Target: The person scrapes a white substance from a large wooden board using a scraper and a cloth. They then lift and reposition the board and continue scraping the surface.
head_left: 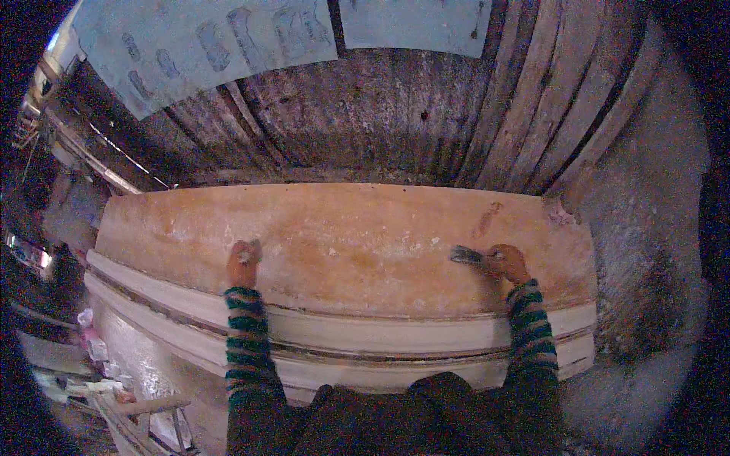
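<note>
A long orange-brown board [342,220] with whitish smears and worn patches lies in front of me. Over its right part, my right hand [509,263] is closed round what looks like a brush [465,255], its dark flared end pointing left. Toward the board's left end, my left hand [242,264] is closed, with a small greyish bit showing at the fingers; what it holds is too blurred to name. Along the near side run pale wooden strips [426,334], passing under both my striped sleeves.
Upright planks [547,99] and a dark stained wall [365,114] rise behind the board. Pale blue sheets [266,38] hang above. A wooden stand [152,406] and scattered items are at the lower left. Rough grey ground [646,289] lies on the right.
</note>
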### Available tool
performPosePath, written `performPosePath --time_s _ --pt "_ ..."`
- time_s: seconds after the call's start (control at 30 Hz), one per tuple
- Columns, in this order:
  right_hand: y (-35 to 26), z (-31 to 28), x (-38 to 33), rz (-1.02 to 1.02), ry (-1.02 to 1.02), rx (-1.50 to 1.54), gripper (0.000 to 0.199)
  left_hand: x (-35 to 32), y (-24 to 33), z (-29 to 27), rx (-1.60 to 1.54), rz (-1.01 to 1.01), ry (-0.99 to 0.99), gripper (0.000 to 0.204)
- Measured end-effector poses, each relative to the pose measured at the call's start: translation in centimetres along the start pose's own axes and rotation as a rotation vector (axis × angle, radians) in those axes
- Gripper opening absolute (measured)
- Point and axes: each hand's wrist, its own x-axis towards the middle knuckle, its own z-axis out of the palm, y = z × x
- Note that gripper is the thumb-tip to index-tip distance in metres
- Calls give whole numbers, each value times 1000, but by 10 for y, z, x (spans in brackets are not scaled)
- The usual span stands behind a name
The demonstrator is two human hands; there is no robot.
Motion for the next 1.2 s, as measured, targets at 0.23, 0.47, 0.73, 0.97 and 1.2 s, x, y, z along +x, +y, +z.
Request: performPosePath --time_s 0.23,0.47,0.73,0.97,1.2 --pt "-180 110 84 -401 -58 85 43 -14 102 -4 53 44 -115 8" --pt "-247 78 102 -459 167 251 25 -104 91 177 -102 -182 -639 26" --pt "-25 -19 -11 128 361 407 20 -84 85 283 -248 -114 -696 15" --pt "84 -22 -98 393 501 345 19 52 -17 48 -75 -111 -286 12" --pt "54 -12 -35 230 327 55 22 10 105 49 -34 19 -302 16"
